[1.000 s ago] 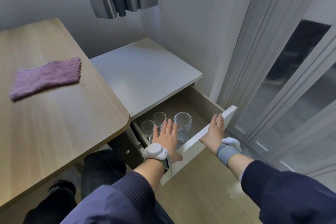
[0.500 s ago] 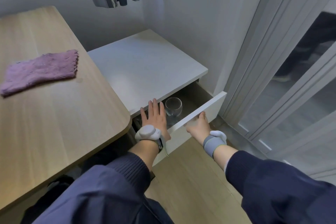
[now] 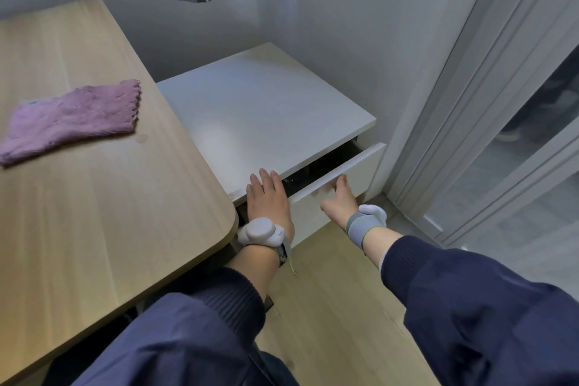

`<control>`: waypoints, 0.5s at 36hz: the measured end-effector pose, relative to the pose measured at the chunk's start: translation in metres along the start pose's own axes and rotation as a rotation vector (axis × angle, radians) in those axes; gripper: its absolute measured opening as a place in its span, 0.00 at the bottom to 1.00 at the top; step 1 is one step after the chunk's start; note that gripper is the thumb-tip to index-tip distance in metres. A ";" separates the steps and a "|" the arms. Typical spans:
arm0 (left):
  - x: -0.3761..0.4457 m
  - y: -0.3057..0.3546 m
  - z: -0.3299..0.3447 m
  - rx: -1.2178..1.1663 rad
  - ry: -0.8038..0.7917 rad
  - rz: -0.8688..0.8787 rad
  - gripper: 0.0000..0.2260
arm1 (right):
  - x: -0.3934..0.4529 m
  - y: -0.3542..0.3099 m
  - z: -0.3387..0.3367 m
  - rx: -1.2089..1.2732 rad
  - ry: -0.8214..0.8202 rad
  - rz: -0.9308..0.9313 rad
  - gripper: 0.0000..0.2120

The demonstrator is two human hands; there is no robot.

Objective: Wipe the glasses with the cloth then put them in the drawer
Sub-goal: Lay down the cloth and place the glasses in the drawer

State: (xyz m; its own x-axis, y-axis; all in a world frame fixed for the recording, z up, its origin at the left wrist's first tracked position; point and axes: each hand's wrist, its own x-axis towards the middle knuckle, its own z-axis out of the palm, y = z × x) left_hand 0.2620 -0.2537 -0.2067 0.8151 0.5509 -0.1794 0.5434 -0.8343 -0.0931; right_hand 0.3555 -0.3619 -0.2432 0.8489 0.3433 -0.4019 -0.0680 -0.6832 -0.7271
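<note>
The white wooden drawer (image 3: 336,180) is open only a dark slit; the glasses inside can't be made out. Flat left hand (image 3: 268,197) and spread right hand (image 3: 340,199) press its front. The fringed purple cloth (image 3: 70,119) lies on the light wooden table (image 3: 94,213).

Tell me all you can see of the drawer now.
The drawer has a plain white, flat front that looks like painted board, with no handle visible. It sits under the white cabinet top and is nearly closed: only a narrow dark gap remains, too dark to show its contents. The left hand lies flat over its left end; the right hand presses its front.
</note>
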 end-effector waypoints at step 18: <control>-0.005 0.000 0.001 -0.019 0.029 0.001 0.29 | 0.023 -0.022 0.019 -0.038 -0.117 -0.054 0.40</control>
State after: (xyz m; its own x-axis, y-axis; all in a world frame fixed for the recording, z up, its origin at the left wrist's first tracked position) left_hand 0.2577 -0.2562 -0.2068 0.8210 0.5506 -0.1511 0.5459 -0.8345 -0.0742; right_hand 0.3659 -0.3268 -0.2472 0.7836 0.4515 -0.4268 -0.0022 -0.6849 -0.7287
